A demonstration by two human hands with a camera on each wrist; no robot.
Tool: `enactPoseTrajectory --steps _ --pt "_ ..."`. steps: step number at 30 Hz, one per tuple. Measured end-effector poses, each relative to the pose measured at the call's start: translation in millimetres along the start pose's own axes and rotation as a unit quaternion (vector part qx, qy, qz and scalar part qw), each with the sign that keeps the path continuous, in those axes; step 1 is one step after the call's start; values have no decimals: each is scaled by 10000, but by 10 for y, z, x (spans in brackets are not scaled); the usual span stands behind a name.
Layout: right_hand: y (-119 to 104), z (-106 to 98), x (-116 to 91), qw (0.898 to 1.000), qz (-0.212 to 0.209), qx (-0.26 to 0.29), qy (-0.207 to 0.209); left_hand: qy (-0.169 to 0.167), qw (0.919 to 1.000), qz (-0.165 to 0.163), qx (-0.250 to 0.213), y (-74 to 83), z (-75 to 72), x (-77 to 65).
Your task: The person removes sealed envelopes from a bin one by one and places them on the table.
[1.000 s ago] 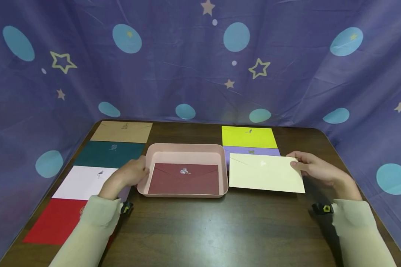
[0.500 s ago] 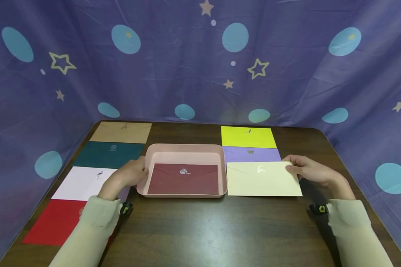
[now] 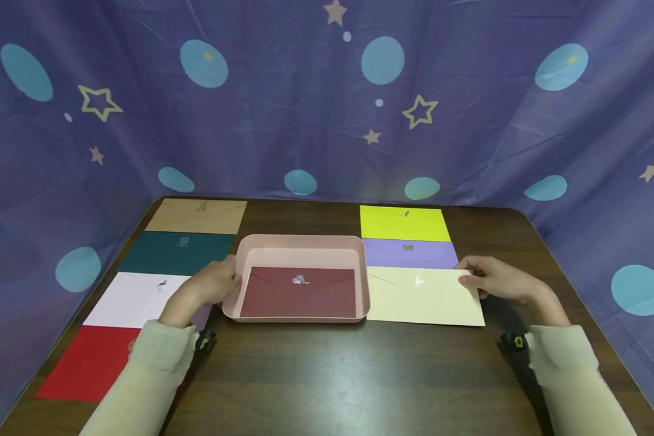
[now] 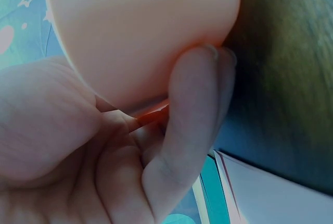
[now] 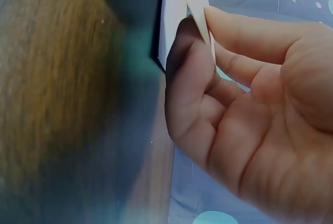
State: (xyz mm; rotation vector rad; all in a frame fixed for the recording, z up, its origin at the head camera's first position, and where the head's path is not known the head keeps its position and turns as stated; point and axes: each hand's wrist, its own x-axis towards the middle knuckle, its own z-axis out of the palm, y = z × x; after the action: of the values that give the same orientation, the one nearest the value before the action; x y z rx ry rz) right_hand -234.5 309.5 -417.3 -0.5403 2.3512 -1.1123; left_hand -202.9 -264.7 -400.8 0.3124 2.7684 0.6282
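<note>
My left hand (image 3: 211,283) grips the left side of a pink tray (image 3: 305,242); in the left wrist view its curled fingers hold the tray's wall (image 4: 140,31). A dark red envelope (image 3: 301,300) with a silver print lies inside the tray. With thumb and fingers my right hand (image 3: 498,280) pinches the right edge of a cream envelope (image 3: 425,300) with a white deer-like print. That envelope's left edge is right beside the tray, and its top edge borders a lavender envelope (image 3: 389,253). In the right wrist view the thin cream edge (image 5: 200,15) sits between thumb and fingers.
A yellow envelope (image 3: 404,223) lies behind the lavender one. Down the table's left side run a tan envelope (image 3: 196,218), a dark green one (image 3: 169,254), a white one (image 3: 125,300) and a red one (image 3: 82,369). A blue curtain (image 3: 251,121) surrounds the wooden table (image 3: 327,387).
The cream envelope in my right hand has moved toward me and a little left, lower to the table, uncovering more of the lavender envelope. My left hand stays on the tray.
</note>
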Motion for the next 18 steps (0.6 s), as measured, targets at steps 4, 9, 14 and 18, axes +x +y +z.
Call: enactPoseTrajectory --steps 4,9,14,18 --pt "3 3 3 9999 -1 -138 -24 -21 10000 -29 -28 -3 1 0" --pt "14 1 14 9996 69 -249 -68 -49 10000 -58 -25 4 -2 4" --pt "-2 19 16 9990 111 -407 -125 -49 10000 -63 26 8 -4 8" --pt "-10 44 17 9986 182 -461 -167 -39 10000 -61 57 9 1 12"
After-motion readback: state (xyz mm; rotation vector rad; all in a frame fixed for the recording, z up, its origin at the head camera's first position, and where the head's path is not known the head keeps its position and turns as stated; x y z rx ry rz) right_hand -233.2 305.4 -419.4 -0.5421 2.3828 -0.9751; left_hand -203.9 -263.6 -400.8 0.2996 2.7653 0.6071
